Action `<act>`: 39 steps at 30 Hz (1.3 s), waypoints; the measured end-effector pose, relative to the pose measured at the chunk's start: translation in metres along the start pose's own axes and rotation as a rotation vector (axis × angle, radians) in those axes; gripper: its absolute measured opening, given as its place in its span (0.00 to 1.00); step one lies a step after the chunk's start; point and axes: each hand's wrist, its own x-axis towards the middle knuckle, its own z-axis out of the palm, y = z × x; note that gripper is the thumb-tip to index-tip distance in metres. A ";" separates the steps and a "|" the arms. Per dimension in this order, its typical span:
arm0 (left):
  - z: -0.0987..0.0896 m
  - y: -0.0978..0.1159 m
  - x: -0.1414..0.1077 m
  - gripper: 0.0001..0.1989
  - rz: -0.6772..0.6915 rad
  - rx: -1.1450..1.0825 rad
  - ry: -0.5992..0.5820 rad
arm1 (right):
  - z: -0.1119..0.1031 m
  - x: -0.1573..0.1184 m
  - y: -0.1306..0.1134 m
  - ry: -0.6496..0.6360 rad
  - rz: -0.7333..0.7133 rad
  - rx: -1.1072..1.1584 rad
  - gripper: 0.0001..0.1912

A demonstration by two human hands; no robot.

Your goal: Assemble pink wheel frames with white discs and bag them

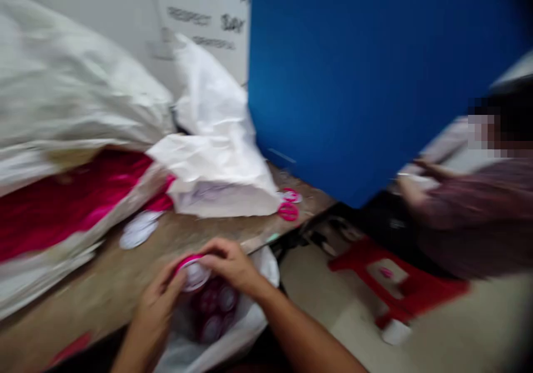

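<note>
Left hand [156, 301] and right hand [227, 265], pinching opposite sides of a pink-rimmed white disc [196, 276]; beneath, a white bag [247, 328] of similar discs [212, 302]; near edge of the bench [104, 284] alongside

The left hand [157, 300] and right hand [234, 266] together grip a pink-rimmed white disc [195, 276] above an open white bag [245, 331] holding similar round pieces [210, 301]. On the brown table [170, 242] lie white discs [139, 230], pink rings [288, 212], a crumpled white sack [225, 167] and a larger sack [79, 79] showing pink contents [95, 190]. Rightward, beyond a blue panel [353, 73], a person [466, 209] sits near a red stool [437, 292].
</note>
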 end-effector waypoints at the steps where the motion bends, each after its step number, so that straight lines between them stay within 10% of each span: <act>1: -0.007 -0.004 -0.002 0.22 -0.021 -0.022 0.022 | 0.001 0.002 0.004 -0.023 -0.003 -0.004 0.08; 23: -0.018 -0.032 -0.013 0.26 -0.271 -0.229 -0.114 | -0.014 0.021 0.007 -0.205 -0.010 -0.401 0.12; 28: -0.055 -0.016 -0.022 0.21 -0.178 0.130 -0.133 | -0.074 0.090 0.010 0.196 -0.077 -0.752 0.19; 35: -0.163 0.012 0.050 0.10 0.255 0.538 0.501 | -0.097 0.141 0.061 0.100 -0.117 -1.292 0.25; 39: -0.195 0.010 0.111 0.08 0.289 0.467 0.542 | -0.092 0.133 0.067 0.158 -0.172 -1.328 0.26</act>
